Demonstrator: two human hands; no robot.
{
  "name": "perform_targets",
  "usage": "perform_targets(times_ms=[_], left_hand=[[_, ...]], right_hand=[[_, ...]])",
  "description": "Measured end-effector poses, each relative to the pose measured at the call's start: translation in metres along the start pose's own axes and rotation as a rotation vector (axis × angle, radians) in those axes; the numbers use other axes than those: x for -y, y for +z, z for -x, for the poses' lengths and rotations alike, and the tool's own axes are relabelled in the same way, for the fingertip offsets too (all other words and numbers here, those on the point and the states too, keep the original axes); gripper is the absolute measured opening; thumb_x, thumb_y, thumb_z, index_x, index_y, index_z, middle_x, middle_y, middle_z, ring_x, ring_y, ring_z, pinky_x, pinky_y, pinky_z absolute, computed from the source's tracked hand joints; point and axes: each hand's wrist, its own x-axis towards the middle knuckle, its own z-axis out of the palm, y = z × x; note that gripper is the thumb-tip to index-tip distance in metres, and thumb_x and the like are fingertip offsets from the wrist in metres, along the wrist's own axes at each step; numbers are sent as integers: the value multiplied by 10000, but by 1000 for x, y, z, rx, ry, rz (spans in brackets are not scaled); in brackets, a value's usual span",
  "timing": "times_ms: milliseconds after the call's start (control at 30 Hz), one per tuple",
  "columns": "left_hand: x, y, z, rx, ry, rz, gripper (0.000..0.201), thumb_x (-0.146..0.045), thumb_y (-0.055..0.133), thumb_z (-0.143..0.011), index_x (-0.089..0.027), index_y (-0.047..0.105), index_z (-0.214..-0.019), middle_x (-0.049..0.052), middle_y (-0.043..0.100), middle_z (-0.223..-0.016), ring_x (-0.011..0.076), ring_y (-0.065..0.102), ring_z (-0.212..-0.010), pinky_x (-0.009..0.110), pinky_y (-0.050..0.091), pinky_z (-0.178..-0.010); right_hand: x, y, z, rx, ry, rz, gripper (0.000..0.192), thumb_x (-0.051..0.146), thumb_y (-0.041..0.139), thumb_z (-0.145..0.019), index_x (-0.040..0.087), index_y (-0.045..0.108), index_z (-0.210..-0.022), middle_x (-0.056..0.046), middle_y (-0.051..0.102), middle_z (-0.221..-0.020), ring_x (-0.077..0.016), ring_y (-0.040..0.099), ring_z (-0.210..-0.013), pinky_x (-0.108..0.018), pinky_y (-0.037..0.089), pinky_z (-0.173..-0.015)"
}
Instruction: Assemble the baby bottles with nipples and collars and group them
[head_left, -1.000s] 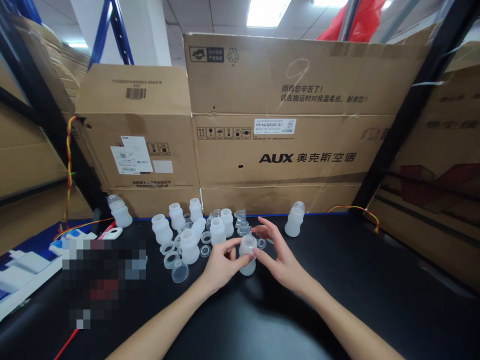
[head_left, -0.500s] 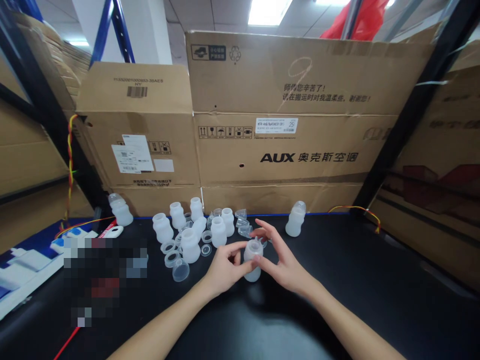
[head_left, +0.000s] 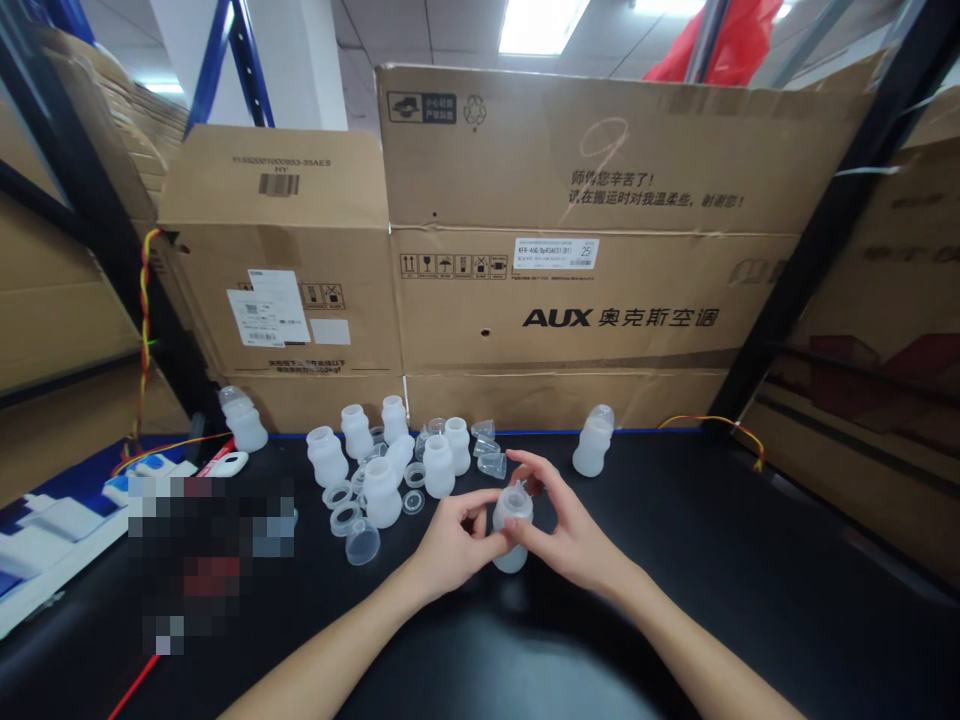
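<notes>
Closest to you, both hands meet over the black table. Your left hand pinches the body of a small white bottle held just above the tabletop, while your right hand curls around its top, fingertips at the neck. Since a second ago the bottle has drawn nearer and lower, and a nipple-like piece now sits on its mouth. Beyond lie loose bottles and rings, then stacked cardboard boxes.

I see a bright ceiling panel at twelve o'clock, soft glare on the black bench, bowed edges, and a pixelated patch at eight o'clock.
</notes>
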Motion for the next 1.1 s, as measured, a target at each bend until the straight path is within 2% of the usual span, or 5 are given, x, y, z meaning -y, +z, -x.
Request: perform_targets(times_ms=[400, 533, 733, 933, 1100], left_hand=[[3, -1, 1, 32, 13, -11, 513, -418, 772, -799, -160, 711, -1238, -105, 344, -536, 62, 268, -540, 218, 232, -558], [3, -1, 1, 12, -6, -25, 524, -479, 791, -780, -168, 729, -1198, -107, 345, -536, 58, 266, -533, 221, 228, -560], [6, 0, 1, 32, 14, -15, 523, -416, 782, -788, -166, 712, -1242, -106, 350, -537, 62, 270, -542, 216, 250, -566], [4, 0, 1, 23, -1, -19, 534, -508, 788, -779, -158, 737, -1180, -103, 345, -531, 60, 255, -533, 228, 223, -557], [4, -1, 1, 46, 17, -7, 538, -395, 782, -782, -145, 704, -1252, -108, 349, -525, 62, 262, -537, 221, 254, -573]], right_hand=[[-5, 0, 0, -32, -74, 114, 634, 351, 638, -922, 274, 397, -1503, -72, 543, -1119, -212, 524, -1034, -396, 435, -1005], [-2, -3, 0, 26, -120, 70, 616, 345, 564, -961, 284, 355, -1537, -83, 547, -1215, -219, 531, -1096, -425, 404, -1063], [-1, 0, 0, -47, -69, 93, 629, 318, 643, -889, 267, 414, -1473, -67, 561, -1127, -207, 540, -1018, -377, 449, -982], [1, -8, -1, 68, -107, 47, 600, 324, 590, -931, 271, 403, -1499, -75, 572, -1216, -216, 548, -1098, -411, 416, -1068], [0, -6, -1, -19, -36, 109, 588, 376, 696, -876, 261, 493, -1415, -65, 586, -1114, -211, 538, -1027, -395, 438, -1013]])
